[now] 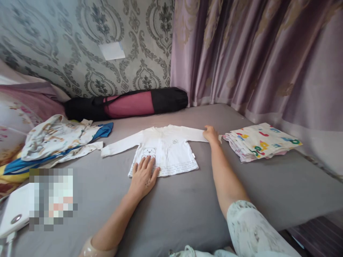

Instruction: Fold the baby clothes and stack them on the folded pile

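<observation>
Left fingers [146, 162] on white shirt [164, 150], right fingers [210, 129] on sleeve [197, 135]

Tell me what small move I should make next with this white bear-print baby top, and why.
I'd probably fold the right-side sleeve inward across the chest. The white bear-print baby top lies spread flat, both sleeves out sideways; your right hand is on that sleeve near its cuff, while your left hand rests flat on the lower front.
</observation>
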Motion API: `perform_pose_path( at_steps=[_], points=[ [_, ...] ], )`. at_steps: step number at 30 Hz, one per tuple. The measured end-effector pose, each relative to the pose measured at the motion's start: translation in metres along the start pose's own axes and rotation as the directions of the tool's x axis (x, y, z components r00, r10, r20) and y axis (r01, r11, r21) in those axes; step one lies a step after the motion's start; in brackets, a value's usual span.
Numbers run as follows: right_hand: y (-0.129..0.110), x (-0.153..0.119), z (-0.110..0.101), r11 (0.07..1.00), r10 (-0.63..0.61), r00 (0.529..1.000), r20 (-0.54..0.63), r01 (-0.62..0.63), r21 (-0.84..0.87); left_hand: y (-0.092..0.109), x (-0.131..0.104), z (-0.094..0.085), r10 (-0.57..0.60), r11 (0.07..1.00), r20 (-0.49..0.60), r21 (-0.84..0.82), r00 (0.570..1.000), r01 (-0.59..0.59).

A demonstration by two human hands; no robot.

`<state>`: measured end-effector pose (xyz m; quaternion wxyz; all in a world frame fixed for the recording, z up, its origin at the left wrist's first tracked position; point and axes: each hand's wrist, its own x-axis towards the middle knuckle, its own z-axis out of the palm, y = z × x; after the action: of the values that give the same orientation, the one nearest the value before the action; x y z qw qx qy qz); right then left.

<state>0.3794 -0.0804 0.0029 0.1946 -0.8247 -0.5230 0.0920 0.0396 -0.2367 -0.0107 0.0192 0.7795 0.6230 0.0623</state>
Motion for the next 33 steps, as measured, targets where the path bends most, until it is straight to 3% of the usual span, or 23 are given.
perform_pose_path(
  at_steps=[5,10,16,20,25,28,30,33],
  points=[
    [0.014,-0.004,0.001,0.985,0.066,0.997,-0.042,-0.072,-0.157,-0.001,0.013,-0.018,0.039,0.999,-0.004,0.01,0.999,-0.039],
    [0.016,-0.002,0.002,0.968,0.149,0.982,-0.119,-0.169,-0.186,0.0,0.055,-0.027,0.017,1.0,-0.026,-0.026,1.0,-0.018],
    [0.016,0.001,-0.003,0.954,0.214,0.967,-0.138,-0.237,-0.182,0.026,0.124,-0.014,0.197,0.96,-0.07,-0.187,0.978,-0.207],
    [0.017,0.001,-0.015,0.975,0.163,0.981,-0.105,-0.177,-0.137,0.051,0.169,0.001,0.349,0.892,-0.102,-0.269,0.931,-0.364],
    [0.022,0.011,-0.033,0.995,0.084,0.996,-0.011,-0.083,0.058,0.072,0.213,0.018,0.476,0.823,-0.079,-0.311,0.876,-0.476],
    [0.025,0.017,-0.037,0.952,0.037,0.999,-0.017,-0.031,0.304,0.076,0.229,0.025,0.484,0.816,-0.041,-0.341,0.874,-0.467],
    [0.024,0.019,-0.038,0.84,0.048,0.999,0.017,-0.05,0.54,0.076,0.235,0.029,0.458,0.83,-0.011,-0.352,0.889,-0.432],
    [0.018,0.017,-0.041,0.594,0.055,0.996,0.072,-0.091,0.799,0.074,0.239,0.033,0.434,0.856,0.036,-0.329,0.9,-0.4]
  ],
)
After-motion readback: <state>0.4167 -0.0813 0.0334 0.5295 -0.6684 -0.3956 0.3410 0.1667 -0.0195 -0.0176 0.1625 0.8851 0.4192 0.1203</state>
